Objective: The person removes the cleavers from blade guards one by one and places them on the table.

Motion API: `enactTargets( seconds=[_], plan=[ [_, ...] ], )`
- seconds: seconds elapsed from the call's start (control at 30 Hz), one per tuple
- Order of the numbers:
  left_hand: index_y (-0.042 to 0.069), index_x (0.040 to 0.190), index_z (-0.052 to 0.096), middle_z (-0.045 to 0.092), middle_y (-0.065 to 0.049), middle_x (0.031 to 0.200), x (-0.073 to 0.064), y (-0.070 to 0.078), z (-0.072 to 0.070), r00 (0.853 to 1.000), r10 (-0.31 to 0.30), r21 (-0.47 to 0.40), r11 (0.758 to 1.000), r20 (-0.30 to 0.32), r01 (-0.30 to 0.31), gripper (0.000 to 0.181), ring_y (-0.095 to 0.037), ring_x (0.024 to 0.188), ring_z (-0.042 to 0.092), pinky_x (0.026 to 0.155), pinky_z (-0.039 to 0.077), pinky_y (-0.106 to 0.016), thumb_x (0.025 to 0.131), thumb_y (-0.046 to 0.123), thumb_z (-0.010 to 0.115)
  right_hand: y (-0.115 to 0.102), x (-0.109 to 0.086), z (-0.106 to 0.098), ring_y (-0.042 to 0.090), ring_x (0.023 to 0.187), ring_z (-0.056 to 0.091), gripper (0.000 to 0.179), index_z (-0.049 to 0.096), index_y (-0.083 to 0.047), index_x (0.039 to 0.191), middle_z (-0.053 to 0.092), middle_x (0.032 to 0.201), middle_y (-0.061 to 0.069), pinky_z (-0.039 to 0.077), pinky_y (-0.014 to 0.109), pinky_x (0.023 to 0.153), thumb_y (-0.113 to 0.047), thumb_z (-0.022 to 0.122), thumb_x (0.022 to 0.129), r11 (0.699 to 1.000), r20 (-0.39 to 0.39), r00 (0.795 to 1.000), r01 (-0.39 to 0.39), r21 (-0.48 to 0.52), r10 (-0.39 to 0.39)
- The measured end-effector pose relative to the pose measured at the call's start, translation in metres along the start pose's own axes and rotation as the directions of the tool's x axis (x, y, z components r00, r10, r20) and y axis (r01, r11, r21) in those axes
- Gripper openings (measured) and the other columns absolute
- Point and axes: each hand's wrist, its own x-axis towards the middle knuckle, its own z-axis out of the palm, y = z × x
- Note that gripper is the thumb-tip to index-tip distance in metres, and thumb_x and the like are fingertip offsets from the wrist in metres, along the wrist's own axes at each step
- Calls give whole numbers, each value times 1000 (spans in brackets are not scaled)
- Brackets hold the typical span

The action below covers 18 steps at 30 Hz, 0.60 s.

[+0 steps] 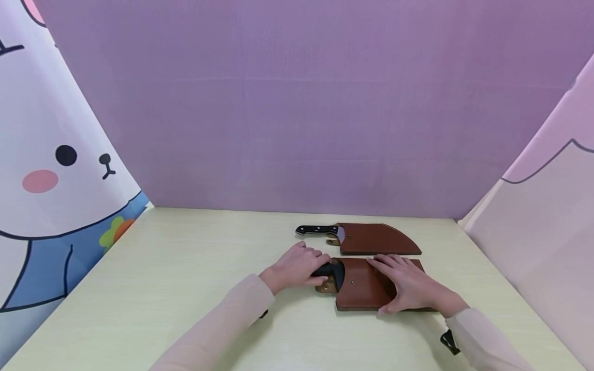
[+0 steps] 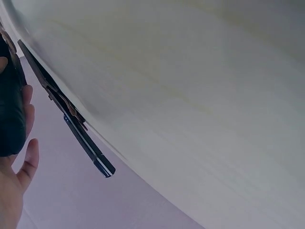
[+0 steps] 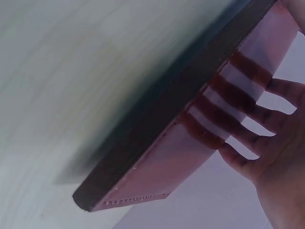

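Worked over a pale tabletop [image 1: 162,268], in front of a plain purple backdrop [image 1: 297,103]. Gripped the black knife handle [image 1: 324,269] in the left hand [image 1: 298,266], with fingers curled round. Spread the right hand [image 1: 410,286], unclenched, over the brown sheath [image 1: 363,288], with the thumb at the near edge and the fingertips towards the far one. Found the blade [image 1: 340,273] mostly hidden inside that sheath, right of the middle, just nearer than a second sheathed knife [image 1: 371,239]. Saw the strap [image 1: 326,286] beside the handle, apparently undone. Could not tell drawing from sheathing. Seemed best, either way, to pin the sheath flat, slide straight along the blade's line without twisting, and leave the mouth and edge side free of fingers.
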Motion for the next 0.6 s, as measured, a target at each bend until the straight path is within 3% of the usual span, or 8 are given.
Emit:
enactTargets(
  seconds=[0.6],
  plan=[
    [21,111,56,66,7,93,-3,-1,-4,1000,-17,-30,999,14,17,36,-8,75,60,70,42,-29,87,48,52,-1,-3,-1,35,123,40,108,38,-12,139,42,137,15,33,59,92,-72,69,55,1000,-15,1000,10,-1,-10]
  ],
)
